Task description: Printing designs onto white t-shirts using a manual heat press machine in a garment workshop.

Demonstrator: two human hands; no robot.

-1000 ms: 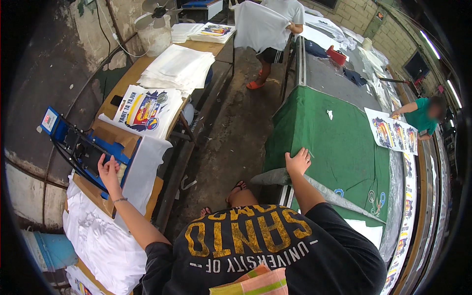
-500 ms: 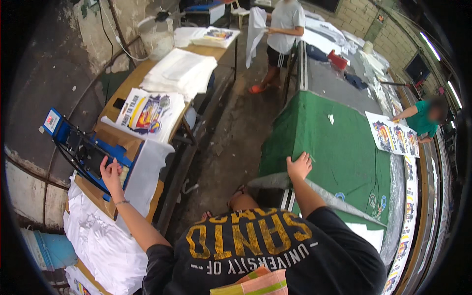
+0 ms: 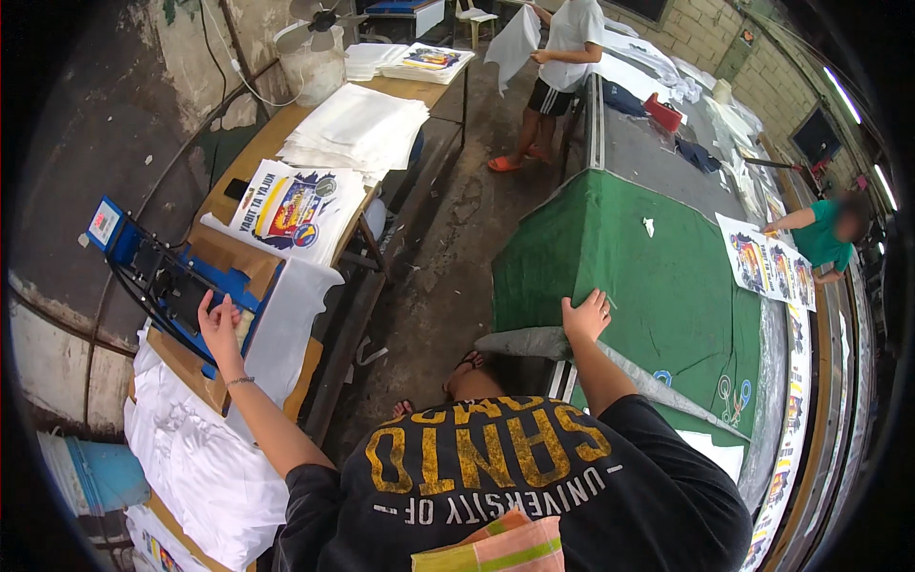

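Beside a blue and black heat press (image 3: 173,284), my left hand (image 3: 220,329) is raised with its fingers apart, and nothing shows in it. I cannot tell whether it touches the press. A sheer whitish sheet (image 3: 300,305) hangs over the table edge by the press. My right hand (image 3: 586,316) lies with spread fingers on a green cloth (image 3: 658,315) that covers the near end of the long table. One grey-backed edge of that cloth (image 3: 629,374) is folded back near my right forearm. Blue-handled scissors (image 3: 736,396) rest on the cloth.
Printed sheets (image 3: 295,212) and a white stack (image 3: 357,129) lie on the left table. White fabric (image 3: 195,448) is heaped near a blue bucket (image 3: 105,472). A person (image 3: 562,57) holds white cloth at the back; another (image 3: 824,234) handles a printed sheet (image 3: 762,257) at right.
The view has shifted slightly. Both my hands stay in about the same places. At the back, the white cloth that the person holds hangs differently, lifted more to one side.
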